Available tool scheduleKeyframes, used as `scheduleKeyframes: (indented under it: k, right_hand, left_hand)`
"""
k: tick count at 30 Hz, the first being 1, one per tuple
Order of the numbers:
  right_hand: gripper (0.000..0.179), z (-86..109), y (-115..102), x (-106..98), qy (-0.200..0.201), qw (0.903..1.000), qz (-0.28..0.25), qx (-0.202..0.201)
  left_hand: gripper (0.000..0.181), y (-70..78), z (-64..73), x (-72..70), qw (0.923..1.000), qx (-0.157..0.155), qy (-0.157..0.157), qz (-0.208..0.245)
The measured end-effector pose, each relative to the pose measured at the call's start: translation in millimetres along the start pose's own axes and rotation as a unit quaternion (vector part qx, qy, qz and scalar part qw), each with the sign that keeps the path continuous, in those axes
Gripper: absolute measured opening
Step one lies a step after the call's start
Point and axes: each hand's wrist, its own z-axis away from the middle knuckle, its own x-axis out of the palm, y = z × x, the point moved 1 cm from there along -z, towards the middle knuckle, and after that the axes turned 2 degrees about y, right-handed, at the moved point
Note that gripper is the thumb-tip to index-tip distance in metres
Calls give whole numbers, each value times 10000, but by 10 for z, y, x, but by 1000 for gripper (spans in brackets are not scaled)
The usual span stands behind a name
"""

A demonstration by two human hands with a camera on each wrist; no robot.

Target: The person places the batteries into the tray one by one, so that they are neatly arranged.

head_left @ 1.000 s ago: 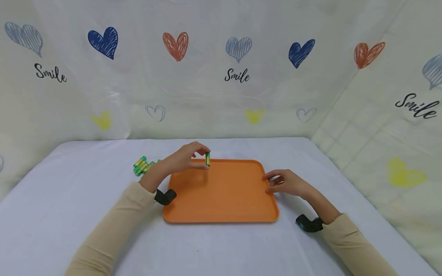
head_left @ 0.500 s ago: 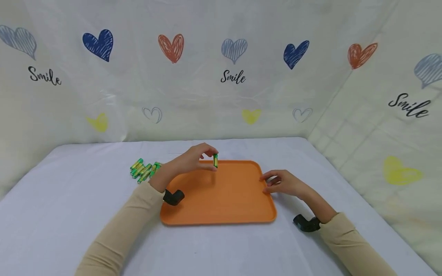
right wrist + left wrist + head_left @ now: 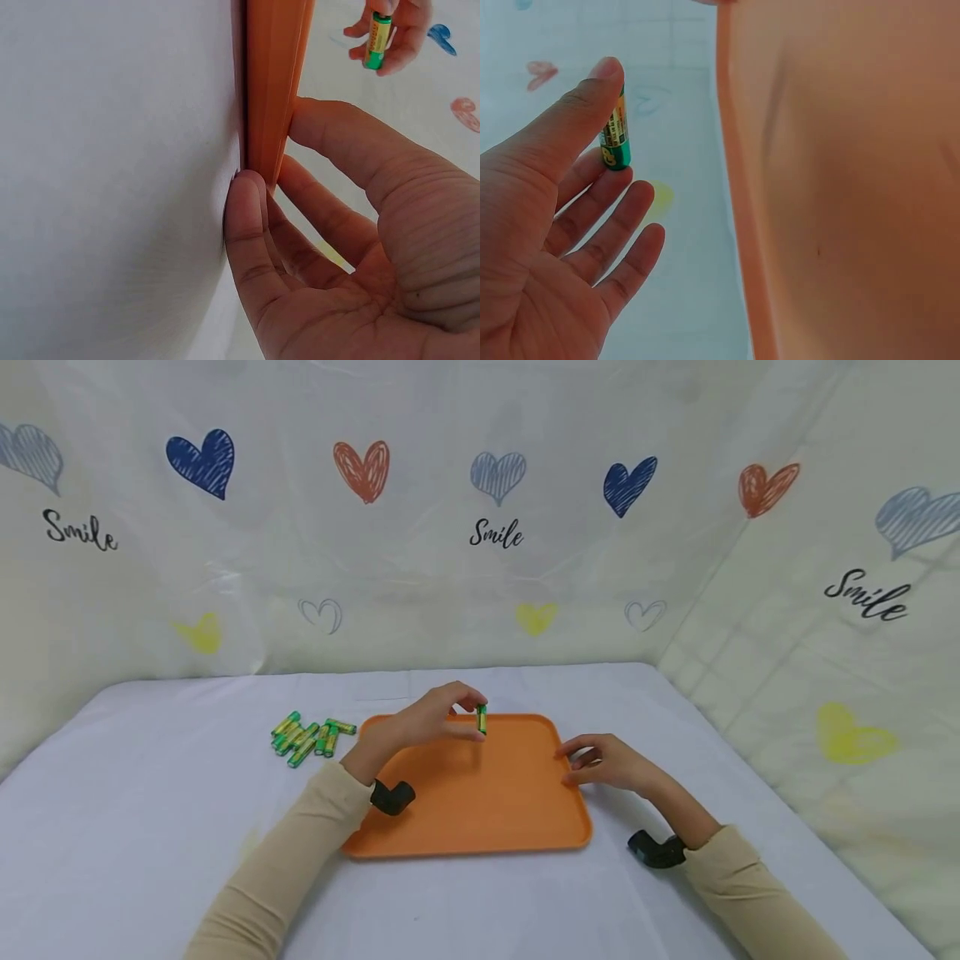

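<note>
In the head view, my left hand (image 3: 435, 718) is raised over the far part of an orange tray (image 3: 487, 810). It pinches a small green and gold battery (image 3: 482, 720), held upright between thumb and fingers. The left wrist view shows that battery (image 3: 616, 139) close up, the other fingers spread loosely below it. At the tray's right side, my right hand (image 3: 611, 764) holds the rim. In the right wrist view, its thumb (image 3: 337, 135) lies on one face of the rim (image 3: 274, 82), with fingertips at the other side.
Several more batteries (image 3: 303, 743) lie in a loose group on the white tablecloth (image 3: 187, 793), left of the tray. Behind the table hangs a pale cloth (image 3: 420, 560) printed with hearts and the word Smile. Each wrist wears a black camera (image 3: 392, 797).
My left hand has carried the battery to the right above the tray, uncovering more of the battery group. The right hand stays at the rim. The whole head view has shifted slightly.
</note>
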Motion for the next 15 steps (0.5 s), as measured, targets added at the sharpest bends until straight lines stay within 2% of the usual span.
scheduleKeyframes:
  k: [6,15]
  right_hand:
    - [41,6,20,5,0,10000,-29,-23]
    - [40,5,13,-2,20,9999,114,-16]
  left_hand:
    - [52,24,-91,99,10000,24,-49,-54]
    - [51,23,-208,231,9996,7,-110,249]
